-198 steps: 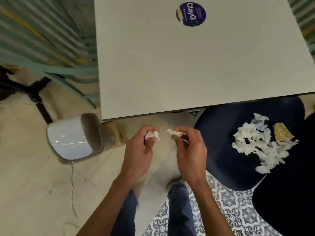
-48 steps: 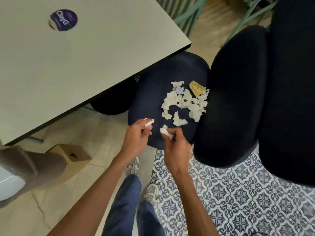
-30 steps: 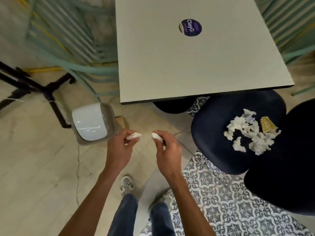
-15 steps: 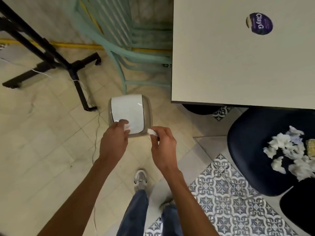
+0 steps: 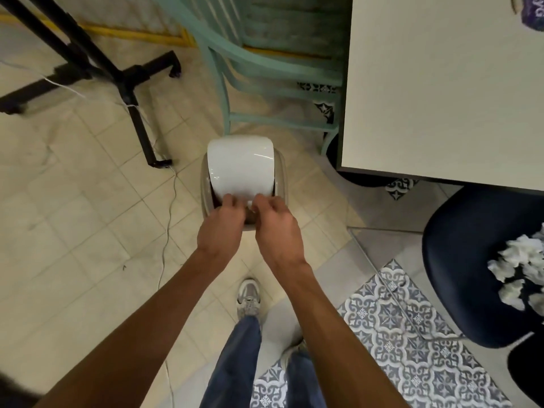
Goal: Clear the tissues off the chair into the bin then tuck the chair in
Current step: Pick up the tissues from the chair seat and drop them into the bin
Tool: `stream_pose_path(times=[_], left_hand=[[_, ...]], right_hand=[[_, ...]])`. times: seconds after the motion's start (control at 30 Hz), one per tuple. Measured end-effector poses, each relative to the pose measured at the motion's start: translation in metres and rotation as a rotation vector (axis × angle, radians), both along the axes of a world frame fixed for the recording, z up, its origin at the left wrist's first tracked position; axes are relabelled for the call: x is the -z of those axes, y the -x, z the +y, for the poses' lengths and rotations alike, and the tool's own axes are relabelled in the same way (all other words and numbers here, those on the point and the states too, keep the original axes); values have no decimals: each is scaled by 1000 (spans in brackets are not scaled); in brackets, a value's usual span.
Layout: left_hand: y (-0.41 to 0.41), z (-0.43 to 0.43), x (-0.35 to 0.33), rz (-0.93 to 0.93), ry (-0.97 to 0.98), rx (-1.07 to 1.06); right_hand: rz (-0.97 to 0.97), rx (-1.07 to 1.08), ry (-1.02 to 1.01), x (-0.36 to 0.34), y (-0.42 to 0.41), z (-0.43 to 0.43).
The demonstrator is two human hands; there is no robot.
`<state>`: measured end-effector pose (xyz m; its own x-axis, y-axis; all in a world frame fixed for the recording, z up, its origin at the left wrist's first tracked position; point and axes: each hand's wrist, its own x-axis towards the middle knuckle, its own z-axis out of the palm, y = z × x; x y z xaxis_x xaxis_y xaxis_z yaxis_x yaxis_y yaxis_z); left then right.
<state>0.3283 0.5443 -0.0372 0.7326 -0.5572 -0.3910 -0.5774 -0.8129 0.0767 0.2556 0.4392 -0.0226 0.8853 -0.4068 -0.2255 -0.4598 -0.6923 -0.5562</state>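
Note:
A grey bin (image 5: 283, 184) with a white swing lid (image 5: 240, 166) stands on the tiled floor just ahead of my feet. Both hands are at its front opening, fingers curled downward. My left hand (image 5: 222, 228) presses at the lid's lower edge, and whatever it holds is hidden under the fingers. My right hand (image 5: 276, 228) pinches a small white tissue scrap (image 5: 250, 203) at its fingertips. At the right edge, the dark blue chair seat (image 5: 459, 260) carries a pile of crumpled white tissues (image 5: 518, 260).
A pale table (image 5: 441, 83) overhangs at the upper right. A teal metal chair (image 5: 265, 69) stands behind the bin. A black stand base (image 5: 126, 81) and a thin cable (image 5: 169, 219) lie on the floor to the left. A patterned rug (image 5: 397, 348) lies under the blue chair.
I have turned from the chair to the bin. Both hands moved forward together and now reach into the bin's opening under the tilted lid.

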Motion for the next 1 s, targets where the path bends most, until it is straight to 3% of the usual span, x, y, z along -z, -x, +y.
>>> stream_pose_path(times=[0.23, 0.53, 0.73, 1.0], left_hand=[[-5, 3, 14, 96, 65, -152], [6, 5, -10, 43, 222, -170], [35, -24, -38, -62, 248, -69], [123, -127, -63, -40, 257, 77]], right_hand=[[150, -59, -32, 8, -17, 14], [-133, 175, -58, -5, 16, -2], [-162, 296, -29, -19, 71, -43], [-100, 508, -18, -13, 195, -141]])
